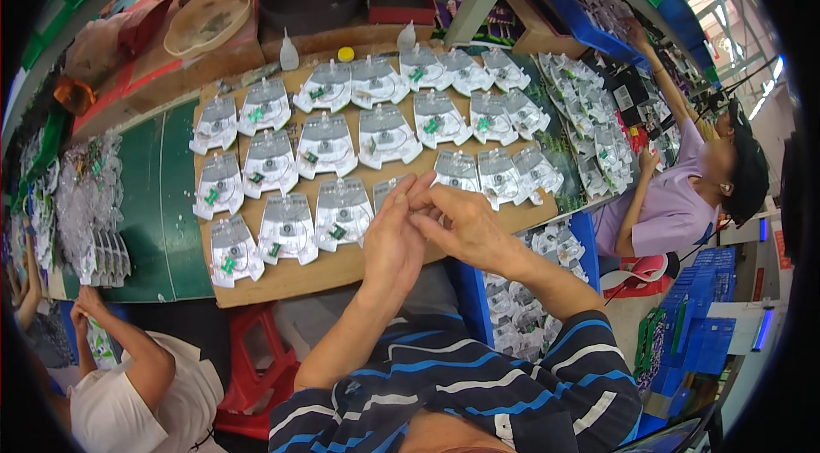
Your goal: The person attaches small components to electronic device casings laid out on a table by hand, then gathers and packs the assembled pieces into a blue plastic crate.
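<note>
My left hand is raised over the near edge of the cardboard sheet, its fingers stretched out. Against it rests my right hand, thumb and fingers bent together toward the left palm. Whatever the right fingers may pinch is hidden. Below and around both hands, several white and clear plastic housings stand in rows. One housing lies just left of my left hand, a green circuit board on it. Another housing sits beyond my right hand. A further one is partly covered by my hands.
Two white squeeze bottles and a yellow cap stand along the far edge. A blue bin of housings is at my right. Co-workers sit on both sides. A red stool stands at lower left.
</note>
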{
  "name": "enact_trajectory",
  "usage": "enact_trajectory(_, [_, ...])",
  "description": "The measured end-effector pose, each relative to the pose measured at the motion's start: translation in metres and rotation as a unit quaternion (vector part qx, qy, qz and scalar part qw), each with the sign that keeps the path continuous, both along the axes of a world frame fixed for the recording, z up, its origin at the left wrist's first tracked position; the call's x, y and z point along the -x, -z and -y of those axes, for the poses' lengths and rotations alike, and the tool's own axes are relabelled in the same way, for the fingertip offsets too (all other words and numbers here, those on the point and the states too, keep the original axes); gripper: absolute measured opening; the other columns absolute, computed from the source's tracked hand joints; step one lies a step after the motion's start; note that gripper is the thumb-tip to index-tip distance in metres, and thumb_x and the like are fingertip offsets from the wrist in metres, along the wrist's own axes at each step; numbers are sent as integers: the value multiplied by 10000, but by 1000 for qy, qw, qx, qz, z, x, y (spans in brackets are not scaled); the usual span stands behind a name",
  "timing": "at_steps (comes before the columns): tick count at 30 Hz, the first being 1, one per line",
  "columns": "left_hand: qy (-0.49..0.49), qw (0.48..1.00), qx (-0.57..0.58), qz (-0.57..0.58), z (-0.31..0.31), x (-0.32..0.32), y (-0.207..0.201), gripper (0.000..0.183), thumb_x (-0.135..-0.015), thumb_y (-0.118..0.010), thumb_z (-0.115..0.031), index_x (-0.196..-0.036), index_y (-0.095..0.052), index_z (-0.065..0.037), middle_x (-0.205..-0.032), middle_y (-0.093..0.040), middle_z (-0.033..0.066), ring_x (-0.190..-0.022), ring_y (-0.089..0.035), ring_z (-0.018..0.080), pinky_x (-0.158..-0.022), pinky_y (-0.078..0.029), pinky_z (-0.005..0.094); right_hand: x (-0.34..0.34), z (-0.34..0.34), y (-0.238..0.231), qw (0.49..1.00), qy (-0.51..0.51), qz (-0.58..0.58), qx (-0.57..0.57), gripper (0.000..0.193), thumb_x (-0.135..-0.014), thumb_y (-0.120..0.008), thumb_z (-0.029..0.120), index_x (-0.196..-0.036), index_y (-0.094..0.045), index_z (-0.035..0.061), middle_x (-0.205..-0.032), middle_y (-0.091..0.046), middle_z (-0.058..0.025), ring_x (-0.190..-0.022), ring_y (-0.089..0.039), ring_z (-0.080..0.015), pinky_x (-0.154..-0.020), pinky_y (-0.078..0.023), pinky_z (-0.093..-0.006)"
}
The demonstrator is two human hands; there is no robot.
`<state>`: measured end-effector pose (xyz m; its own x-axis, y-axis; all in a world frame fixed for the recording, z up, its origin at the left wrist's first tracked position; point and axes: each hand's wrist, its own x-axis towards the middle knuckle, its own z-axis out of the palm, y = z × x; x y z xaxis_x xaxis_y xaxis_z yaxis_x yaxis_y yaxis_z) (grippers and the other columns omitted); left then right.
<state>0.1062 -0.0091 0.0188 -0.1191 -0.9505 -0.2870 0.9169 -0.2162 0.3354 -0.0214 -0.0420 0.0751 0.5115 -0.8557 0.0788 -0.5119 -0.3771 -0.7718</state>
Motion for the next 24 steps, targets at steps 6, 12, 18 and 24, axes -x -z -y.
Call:
enact_trajectory(6, [20, 999, 8, -38, 17, -7, 4, 585, -1083, -428, -270, -1513, -239, 78, -1481, -430, 234, -1357, -467, 325, -1133, -389, 456, 0, 46, -2, 1000, 5, 0, 9, 186, -881, -678, 107, -1031, -650, 0, -867, -672, -157, -756, -686, -292, -659, -539, -379])
enact_trajectory(12, [134, 986, 60, 75, 19, -33, -9, 442, -1060, -480, -201, -1421, -443, 50, -1284, -613, 206, -1225, -587, 283, -1046, -460, 406, 25, 201, 41, 969, 132, -93, 189, 170, -876, -682, 122, -990, -684, -5, -907, -690, -147, -773, -670, -266, -696, -523, -375])
enact_trajectory(18, [190, 971, 64, 130, 1, -47, 4, 389, -1060, -487, -187, -1396, -503, 9, -1232, -649, 162, -1139, -627, 231, -960, -481, 341, 20, 234, 71, 948, 119, -213, 203, 160, -845, -683, 127, -944, -704, 4, -977, -692, -188, -913, -667, -376, -800, -516, -465])
enact_trajectory(24, [200, 970, 48, 131, -6, -46, 6, 355, -1058, -487, -148, -1375, -519, 10, -1200, -662, 141, -1105, -637, 206, -937, -488, 321, 11, 240, 71, 940, 105, -252, 205, 194, -851, -683, 188, -849, -723, -2, -909, -694, -209, -869, -673, -385, -769, -514, -484])
